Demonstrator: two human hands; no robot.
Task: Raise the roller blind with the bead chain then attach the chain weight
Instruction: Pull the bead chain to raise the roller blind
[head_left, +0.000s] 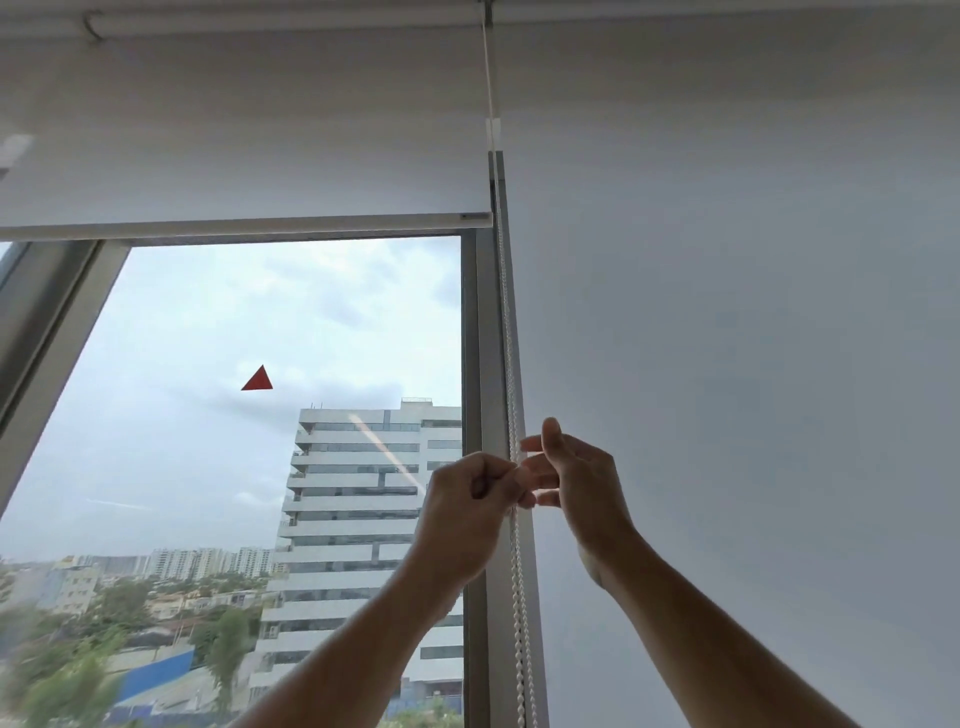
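Observation:
A white roller blind (249, 156) hangs over the window, rolled most of the way up; its bottom bar (244, 224) sits near the top of the glass. The white bead chain (506, 332) runs down along the window frame, with a small white clip (493, 126) on it high up. My left hand (470, 512) is closed, pinching the chain at about chest height. Just right of the chain, my right hand (576, 478) has its fingers apart, their tips touching the chain. I cannot see any chain weight.
A second white blind (727, 364) fully covers the window on the right. A grey frame post (483, 364) stands behind the chain. Through the glass I see a white tower (363, 493), sky and a red triangle sticker (258, 379).

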